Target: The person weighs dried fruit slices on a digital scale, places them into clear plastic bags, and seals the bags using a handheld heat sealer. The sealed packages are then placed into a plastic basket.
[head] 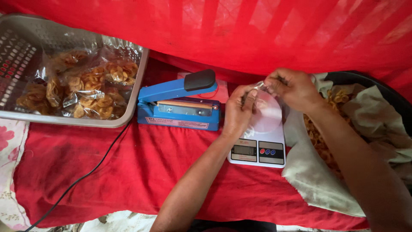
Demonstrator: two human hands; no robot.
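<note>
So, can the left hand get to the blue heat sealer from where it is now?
Probably yes. The left hand is beside the blue heat sealer, with nothing between them. However, both it and the right hand are holding a clear plastic bag over the scale.

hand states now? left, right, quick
Left hand: closed, pinching one edge of a clear plastic bag over the scale.
Right hand: closed, pinching the bag's other edge.

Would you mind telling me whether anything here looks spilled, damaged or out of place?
Nothing stands out. Both hands, left hand and right hand, hold a clear bag over the scale; the sealer sits level, and the packed chips stay inside the metal tray.
</note>
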